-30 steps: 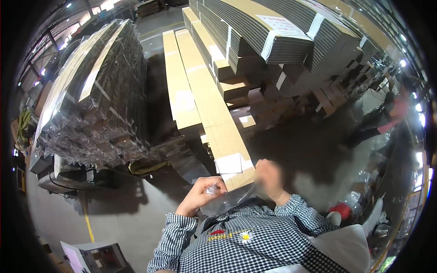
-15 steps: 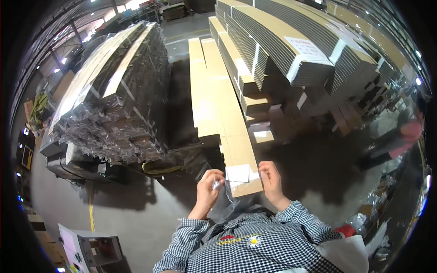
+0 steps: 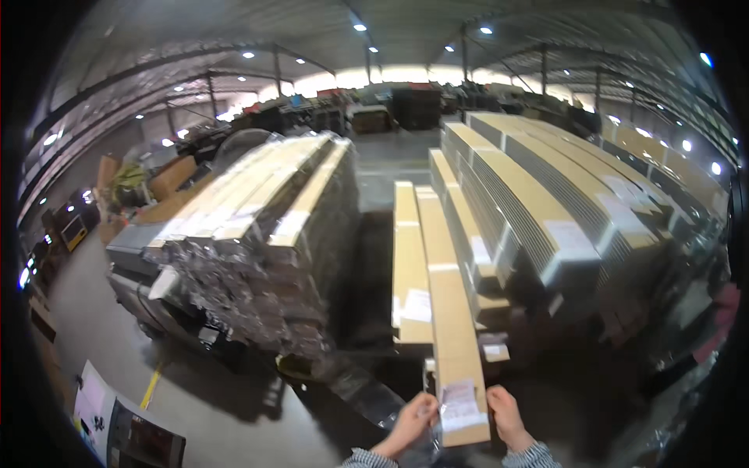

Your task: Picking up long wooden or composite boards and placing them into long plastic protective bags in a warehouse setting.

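A long, narrow cardboard carton [image 3: 452,324] runs away from me, with a white printed sheet [image 3: 460,404] near its close end. My left hand [image 3: 415,421] is closed at the carton's left edge, fingers pinched on clear plastic film [image 3: 431,448] that hangs below it. At the right edge, my right hand [image 3: 507,415] is curled closed against the carton's side. What its fingers hold, if anything, is hidden. Another flat carton [image 3: 409,257] lies to the left of the long one, with a white sheet on it.
On the left stands a film-wrapped stack of long cartons [image 3: 257,273]. High bundles of flat cardboard [image 3: 523,195] rise on the right. Loose clear film [image 3: 359,390] lies left of my hands. A white and dark box-shaped thing [image 3: 129,425] is at lower left.
My view has tilted up and shows more of the hall. Both hands now appear lower, still at the near end of the carton. The white sheet there now looks larger, with print showing.
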{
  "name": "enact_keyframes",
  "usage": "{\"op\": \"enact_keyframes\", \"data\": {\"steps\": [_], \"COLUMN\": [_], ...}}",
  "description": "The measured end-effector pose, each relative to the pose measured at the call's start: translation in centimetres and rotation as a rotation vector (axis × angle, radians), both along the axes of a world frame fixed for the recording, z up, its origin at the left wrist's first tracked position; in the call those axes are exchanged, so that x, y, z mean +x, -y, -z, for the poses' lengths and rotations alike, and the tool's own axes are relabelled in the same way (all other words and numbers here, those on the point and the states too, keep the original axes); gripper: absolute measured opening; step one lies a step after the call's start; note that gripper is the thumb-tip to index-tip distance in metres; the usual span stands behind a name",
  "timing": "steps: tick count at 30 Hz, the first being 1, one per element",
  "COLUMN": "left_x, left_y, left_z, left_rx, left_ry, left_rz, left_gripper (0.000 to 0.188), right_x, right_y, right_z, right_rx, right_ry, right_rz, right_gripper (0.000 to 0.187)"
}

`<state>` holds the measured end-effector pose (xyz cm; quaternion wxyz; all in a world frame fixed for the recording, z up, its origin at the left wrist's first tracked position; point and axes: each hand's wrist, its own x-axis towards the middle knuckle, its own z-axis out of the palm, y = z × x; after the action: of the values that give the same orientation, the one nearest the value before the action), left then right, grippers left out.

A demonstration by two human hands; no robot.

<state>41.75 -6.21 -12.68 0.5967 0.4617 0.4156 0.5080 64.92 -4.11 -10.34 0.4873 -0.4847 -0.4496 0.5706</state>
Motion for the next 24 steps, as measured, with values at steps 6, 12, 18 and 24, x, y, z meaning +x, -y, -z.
{"op": "enact_keyframes", "data": {"steps": [6, 12, 18, 24], "left_x": [4.4, 5.8, 2.6, 1.7], "left_y": [4.5, 3.1, 5.0, 5.2], "left_z": [1.4, 10.4, 13.5, 5.3], "left_rx": [-0.268, 0.025, -0.076, 0.186], "left_ry": [0.196, -0.417, -0.585, -0.493], "left_rz": [-0.180, -0.442, -0.147, -0.361], "left_gripper": [0.032, 0.026, 0.035, 0.043], "right_x": [-1.8, 0.4, 1.2, 0.6], "right_y": [5.1, 3.5, 4.5, 5.5], "right_z": [-2.7, 13.7, 17.8, 14.5], "right_rx": [-0.055, 0.150, -0.082, -0.100], "right_ry": [0.083, 0.610, 0.803, 0.652], "right_rz": [0.160, 0.264, 0.061, -0.050], "right_gripper": [0.030, 0.031, 0.031, 0.022]}}
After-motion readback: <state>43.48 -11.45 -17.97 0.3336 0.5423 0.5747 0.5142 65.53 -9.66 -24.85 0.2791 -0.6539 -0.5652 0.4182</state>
